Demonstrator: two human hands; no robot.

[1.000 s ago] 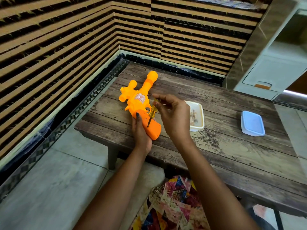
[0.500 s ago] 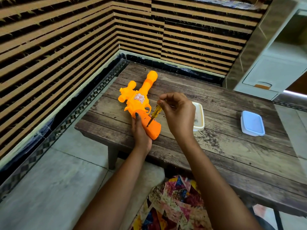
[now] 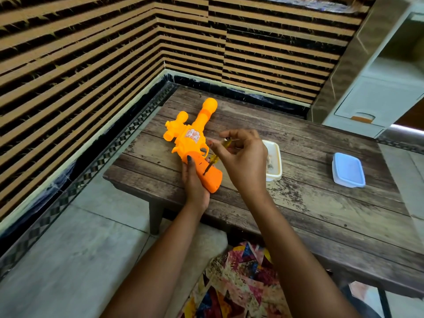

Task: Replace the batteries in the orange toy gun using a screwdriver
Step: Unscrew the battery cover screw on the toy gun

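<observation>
An orange toy gun (image 3: 195, 141) lies on the wooden table (image 3: 309, 203), barrel pointing away, handle toward me. My left hand (image 3: 195, 182) grips the handle from the left, thumb on top. My right hand (image 3: 244, 161) pinches the yellow handle of a small screwdriver (image 3: 214, 158) with its fingertips. The tool slants down to the left, and its dark tip touches the handle's upper face.
An open white container (image 3: 276, 161) with small items inside stands just right of my right hand. A light blue lid (image 3: 348, 169) lies further right. Striped walls close the left and back. The table's near edge runs beneath my forearms.
My right hand has turned and shifted slightly right on the screwdriver, which now slants lower. The gun and my left hand stay in place.
</observation>
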